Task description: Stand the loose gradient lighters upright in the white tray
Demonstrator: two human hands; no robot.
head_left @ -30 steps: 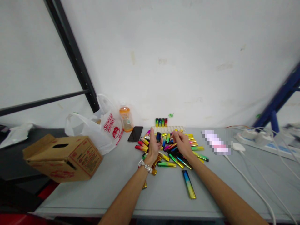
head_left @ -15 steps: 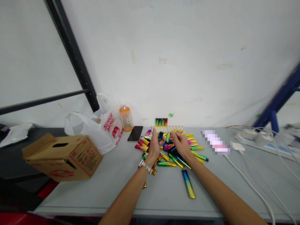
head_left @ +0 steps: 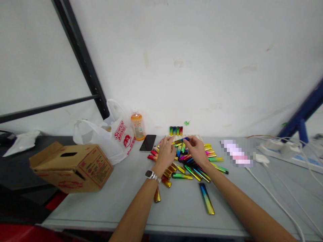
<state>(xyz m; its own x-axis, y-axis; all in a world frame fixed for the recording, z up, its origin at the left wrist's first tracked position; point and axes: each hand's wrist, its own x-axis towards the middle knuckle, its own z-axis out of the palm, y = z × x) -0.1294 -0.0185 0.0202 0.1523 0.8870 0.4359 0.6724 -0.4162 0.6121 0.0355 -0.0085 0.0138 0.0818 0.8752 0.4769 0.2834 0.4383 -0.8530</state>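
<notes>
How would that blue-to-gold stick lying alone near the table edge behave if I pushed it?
The blue-to-gold stick looks rigid and flat-sided, so it would probably slide rather than roll. Its glossy finish and the smooth grey table suggest it may skid easily. It seems slim and likely light.

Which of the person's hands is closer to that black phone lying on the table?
The left. The left hand is over the pile of coloured sticks just right of the black phone, with bare table between them. The right hand is farther right, beyond the left.
</notes>
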